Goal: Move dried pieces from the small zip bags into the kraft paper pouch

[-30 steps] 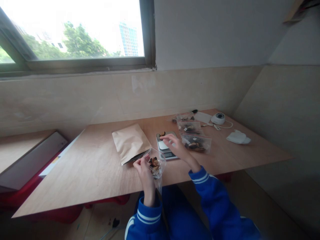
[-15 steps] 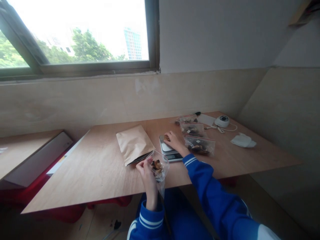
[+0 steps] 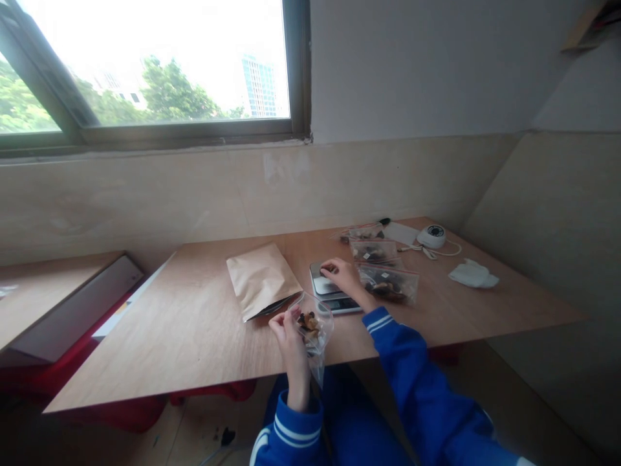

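Note:
My left hand [image 3: 290, 336] pinches the rim of a clear zip bag [image 3: 317, 353] near the table's front edge. Inside the bag lie brown and tan dried pieces [image 3: 309, 323], which look like dried mushrooms. Over the plate of a silver kitchen scale [image 3: 317, 279], my right hand [image 3: 343, 275] has its fingertips closed on a small dark piece of dried mushroom [image 3: 326, 270]. Whether the piece touches the plate I cannot tell. The scale's display [image 3: 342, 303] faces me, its reading too small to make out. Left of the scale lies a brown paper pouch [image 3: 264, 278], its mouth towards me.
Several filled zip bags [image 3: 388, 285] lie in a row right of the scale. Behind them are a white sheet [image 3: 402, 233] and a round white device [image 3: 431, 237] with a cord. A crumpled white tissue [image 3: 473, 274] rests farther right. Another table [image 3: 53, 291] stands at left.
My right hand has shifted slightly right over the scale, and the piece at its fingertips now looks darker. My left hand and the bag have moved a little to the right in view.

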The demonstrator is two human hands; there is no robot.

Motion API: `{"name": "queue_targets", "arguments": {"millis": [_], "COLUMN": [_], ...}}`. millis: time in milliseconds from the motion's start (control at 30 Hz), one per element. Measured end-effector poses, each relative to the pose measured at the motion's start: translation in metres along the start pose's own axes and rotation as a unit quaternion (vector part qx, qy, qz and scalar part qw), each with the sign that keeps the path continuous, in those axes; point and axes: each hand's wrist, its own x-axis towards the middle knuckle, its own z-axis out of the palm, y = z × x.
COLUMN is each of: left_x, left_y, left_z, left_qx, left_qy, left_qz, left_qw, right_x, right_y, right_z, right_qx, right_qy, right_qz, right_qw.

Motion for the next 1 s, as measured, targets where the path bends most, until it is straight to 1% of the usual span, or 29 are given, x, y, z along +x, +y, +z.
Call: {"name": "queue_targets", "arguments": {"millis": [67,100,133,200,267,300,333,367,467,533,567,633,733,833,900,933,1000], "left_x": [-0.001,-0.001,-0.002,-0.003,-0.005,-0.007,-0.008,-0.009,-0.012,-0.013,-0.014,-0.015,-0.017,-0.017,-0.017,-0.017,-0.017], "left_y": [0.001,0.001,0.002,0.004,0.007,0.009,0.01,0.012,0.014,0.016,0.018,0.023,0.032,0.039,0.042,0.043,0.044], "left_z": [0.001,0.002,0.003,0.005,0.007,0.008,0.009,0.01,0.011,0.011,0.01,0.01,0.011,0.011,0.01,0.01,0.009], "left_qx": [0.003,0.005,0.006,0.006,0.005,0.006,0.008,0.006,-0.015,-0.032,-0.038,-0.049,-0.076,-0.094,-0.095,-0.095,-0.099], "left_qy": [0.001,0.002,0.003,0.003,0.003,0.001,0.001,0.0,0.002,-0.006,-0.016,-0.048,-0.126,-0.209,-0.238,-0.244,-0.258], "left_qz": [0.001,0.004,0.006,0.007,0.008,0.007,0.007,0.008,0.022,0.034,0.038,0.036,0.005,-0.053,-0.087,-0.095,-0.085], "left_qw": [1.0,1.0,1.0,1.0,1.0,1.0,1.0,1.0,1.0,0.999,0.998,0.997,0.989,0.972,0.963,0.96,0.957], "right_x": [-0.008,-0.013,-0.017,-0.026,-0.032,-0.035,-0.037,-0.038,-0.043,-0.047,-0.05,-0.056,-0.064,-0.07,-0.072,-0.073,-0.073], "right_y": [-0.017,-0.027,-0.038,-0.059,-0.075,-0.079,-0.081,-0.081,-0.071,-0.063,-0.06,-0.059,-0.064,-0.07,-0.073,-0.073,-0.074], "right_z": [-0.01,-0.016,-0.022,-0.036,-0.047,-0.05,-0.053,-0.054,-0.051,-0.048,-0.047,-0.047,-0.05,-0.052,-0.052,-0.051,-0.05], "right_qx": [0.114,0.167,0.206,0.253,0.268,0.267,0.262,0.255,0.248,0.26,0.267,0.275,0.274,0.28,0.294,0.303,0.319], "right_qy": [0.023,0.021,0.004,-0.065,-0.138,-0.16,-0.168,-0.162,-0.109,-0.083,-0.081,-0.094,-0.117,-0.093,-0.043,-0.006,0.1], "right_qz": [0.02,0.022,0.016,-0.004,-0.026,-0.034,-0.037,-0.035,-0.009,0.012,0.018,0.016,-0.009,-0.014,0.007,0.024,0.068], "right_qw": [0.993,0.986,0.978,0.965,0.953,0.95,0.95,0.953,0.963,0.962,0.96,0.957,0.955,0.955,0.955,0.953,0.94]}}
